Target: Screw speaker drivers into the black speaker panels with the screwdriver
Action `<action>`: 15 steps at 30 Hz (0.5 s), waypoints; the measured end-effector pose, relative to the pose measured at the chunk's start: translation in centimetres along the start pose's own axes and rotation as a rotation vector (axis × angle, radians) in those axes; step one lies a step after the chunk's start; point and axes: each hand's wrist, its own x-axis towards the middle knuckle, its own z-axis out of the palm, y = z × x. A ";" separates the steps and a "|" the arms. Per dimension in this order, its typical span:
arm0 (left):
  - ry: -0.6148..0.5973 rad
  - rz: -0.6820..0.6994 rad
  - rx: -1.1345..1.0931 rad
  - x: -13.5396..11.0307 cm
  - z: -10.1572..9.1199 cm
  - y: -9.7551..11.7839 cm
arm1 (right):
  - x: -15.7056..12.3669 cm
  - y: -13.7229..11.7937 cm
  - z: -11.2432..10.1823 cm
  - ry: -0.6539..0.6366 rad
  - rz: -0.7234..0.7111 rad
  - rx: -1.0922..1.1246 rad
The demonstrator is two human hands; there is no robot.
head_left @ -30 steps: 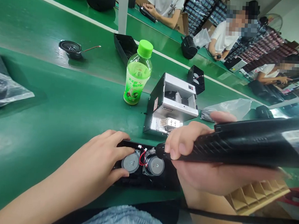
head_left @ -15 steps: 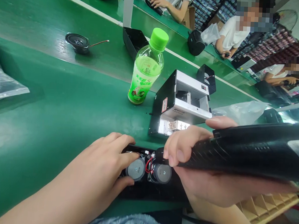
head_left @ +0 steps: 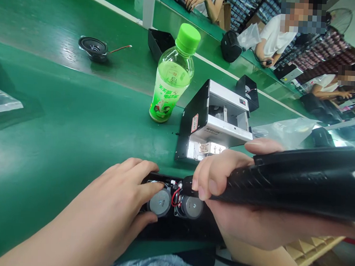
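Observation:
A black speaker housing [head_left: 187, 230] lies on the green bench before me, with two round grey-backed speaker drivers in it. My left hand [head_left: 129, 194] grips the housing's left end, thumb and fingers around the left driver [head_left: 159, 202]. In my right hand [head_left: 222, 183] is a black electric screwdriver [head_left: 294, 180], held nearly level with its nose pointing left. That nose reaches the housing just above the right driver [head_left: 192, 207]; its tip is hard to make out. Red wires [head_left: 175, 197] and a white connector sit between the drivers.
Beyond the housing stands a silver-and-black screw feeder [head_left: 215, 123], with a green-capped bottle [head_left: 173, 77] at its left. A loose speaker [head_left: 94, 49] and a black open case [head_left: 160, 44] lie farther back. Plastic bags [head_left: 2, 100] rest at left. Other people work across the bench.
The view has shifted slightly, so the bench items sit a little differently. Both hands keep their grips, and the screwdriver's nose stays at nearly the same spot on the housing.

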 end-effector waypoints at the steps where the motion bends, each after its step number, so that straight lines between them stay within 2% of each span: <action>1: 0.007 0.006 -0.002 0.0 0.1 -0.1 | -0.1 0.1 0.1 0.000 -0.020 0.022; 7: 0.032 0.030 -0.010 -0.2 0.2 -0.3 | -0.1 0.7 0.7 0.013 -0.088 0.065; 11: -0.026 -0.001 -0.018 0.1 -0.3 0.0 | -0.3 1.3 1.0 0.002 -0.123 0.065; 15: -0.109 -0.032 -0.019 0.6 -1.1 0.6 | -0.3 2.0 0.9 -0.047 -0.096 0.108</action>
